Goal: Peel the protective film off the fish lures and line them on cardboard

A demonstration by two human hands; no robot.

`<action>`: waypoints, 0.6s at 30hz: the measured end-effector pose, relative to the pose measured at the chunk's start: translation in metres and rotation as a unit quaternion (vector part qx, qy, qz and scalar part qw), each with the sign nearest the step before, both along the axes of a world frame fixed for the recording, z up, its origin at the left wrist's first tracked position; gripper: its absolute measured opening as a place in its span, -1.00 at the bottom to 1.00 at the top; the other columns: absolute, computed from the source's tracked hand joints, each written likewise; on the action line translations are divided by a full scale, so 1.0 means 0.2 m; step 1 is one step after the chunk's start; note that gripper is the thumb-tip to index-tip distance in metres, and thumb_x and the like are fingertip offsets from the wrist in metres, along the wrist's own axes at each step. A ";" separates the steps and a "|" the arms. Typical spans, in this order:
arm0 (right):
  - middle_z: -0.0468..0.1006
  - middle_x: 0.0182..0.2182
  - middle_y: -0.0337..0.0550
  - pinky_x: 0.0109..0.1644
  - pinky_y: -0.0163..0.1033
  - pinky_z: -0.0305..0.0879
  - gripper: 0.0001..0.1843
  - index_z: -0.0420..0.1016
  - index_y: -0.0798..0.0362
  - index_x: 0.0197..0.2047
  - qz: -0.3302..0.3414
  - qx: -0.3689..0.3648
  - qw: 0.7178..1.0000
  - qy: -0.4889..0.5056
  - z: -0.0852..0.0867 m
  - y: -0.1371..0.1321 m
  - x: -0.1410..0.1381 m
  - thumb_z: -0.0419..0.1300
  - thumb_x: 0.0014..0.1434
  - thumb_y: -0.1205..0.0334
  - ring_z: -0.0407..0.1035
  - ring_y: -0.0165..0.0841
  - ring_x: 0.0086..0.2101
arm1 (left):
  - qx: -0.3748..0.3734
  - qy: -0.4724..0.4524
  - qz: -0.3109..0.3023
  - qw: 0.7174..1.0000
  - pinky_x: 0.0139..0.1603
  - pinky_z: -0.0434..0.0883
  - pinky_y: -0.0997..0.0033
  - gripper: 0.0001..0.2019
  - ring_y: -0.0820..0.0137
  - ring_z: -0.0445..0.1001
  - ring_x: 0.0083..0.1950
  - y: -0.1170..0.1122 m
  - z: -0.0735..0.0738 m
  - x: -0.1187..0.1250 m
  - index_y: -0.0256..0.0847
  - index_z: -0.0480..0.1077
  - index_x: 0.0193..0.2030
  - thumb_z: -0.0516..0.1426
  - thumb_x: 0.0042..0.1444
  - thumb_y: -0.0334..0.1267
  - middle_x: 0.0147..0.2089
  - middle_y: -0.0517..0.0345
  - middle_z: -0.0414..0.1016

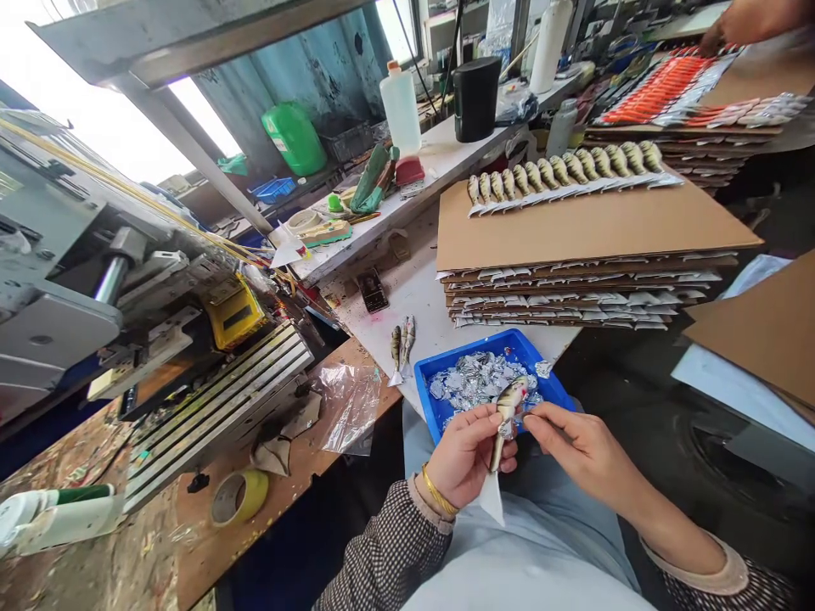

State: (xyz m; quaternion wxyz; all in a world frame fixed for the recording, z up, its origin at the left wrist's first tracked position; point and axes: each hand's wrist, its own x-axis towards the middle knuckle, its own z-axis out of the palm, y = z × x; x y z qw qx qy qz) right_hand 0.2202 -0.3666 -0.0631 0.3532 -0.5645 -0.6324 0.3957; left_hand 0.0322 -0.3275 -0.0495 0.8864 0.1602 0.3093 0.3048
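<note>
My left hand (463, 454) is closed around a fish-shaped fishing lure (511, 397), dark-striped on the back with a pale tail pointing down. A crumpled silvery bit shows on its side by my left thumb. Thumb and forefinger of my right hand (582, 443) pinch together right beside the lure's belly; what lies between them is too small to make out. Under the lure, a blue tray (425, 392) holds silvery foil scraps (471, 375). Two similar lures (401, 344) lie on the white table, left of the tray.
Cardboard sheets (548, 225) are stacked behind the tray, with a row of lures (564, 172) on top. At upper right a person's hand (757, 21) reaches over orange lures (662, 83). A machine (210, 339), a tape roll (238, 498) and a plastic bag (350, 403) occupy the left.
</note>
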 end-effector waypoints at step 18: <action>0.32 -0.55 -0.32 -0.41 -0.30 0.13 -0.50 0.34 0.00 -0.39 0.092 -0.047 0.995 -0.001 0.01 -0.02 0.06 -0.05 0.48 -0.13 0.21 -0.41 -0.50 | -0.005 0.011 -0.081 0.997 -0.53 0.10 0.59 -0.67 0.59 0.26 -0.51 0.02 0.03 -0.02 -0.33 0.42 -0.24 0.41 0.01 -0.18 -0.44 0.19 0.34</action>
